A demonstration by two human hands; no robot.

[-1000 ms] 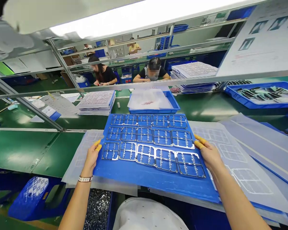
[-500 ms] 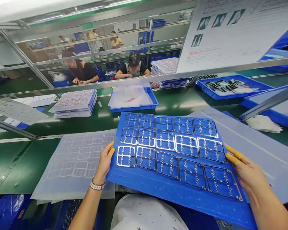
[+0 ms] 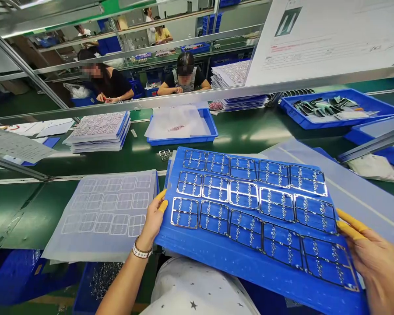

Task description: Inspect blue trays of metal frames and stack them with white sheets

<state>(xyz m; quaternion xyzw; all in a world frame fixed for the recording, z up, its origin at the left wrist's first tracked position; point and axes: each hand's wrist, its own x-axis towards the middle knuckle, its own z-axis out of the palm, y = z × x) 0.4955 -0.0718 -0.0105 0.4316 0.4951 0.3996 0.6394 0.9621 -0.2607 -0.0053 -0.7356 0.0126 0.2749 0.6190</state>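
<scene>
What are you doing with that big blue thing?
A person is holding up a blue plastic board with their left hand and right hand. Rows of thin metal frames lie on the board. Yellow finger covers are on the fingers gripping its edge. A frosted plastic sheet lies on the green bench to the left. Across the bench, two other people sit working.

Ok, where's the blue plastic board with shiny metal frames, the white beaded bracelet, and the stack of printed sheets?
Blue plastic board (image 3: 249,273): head view, bare lower margin.
White beaded bracelet (image 3: 142,250): head view, middle of band.
Stack of printed sheets (image 3: 98,124): head view, top sheet.
</scene>
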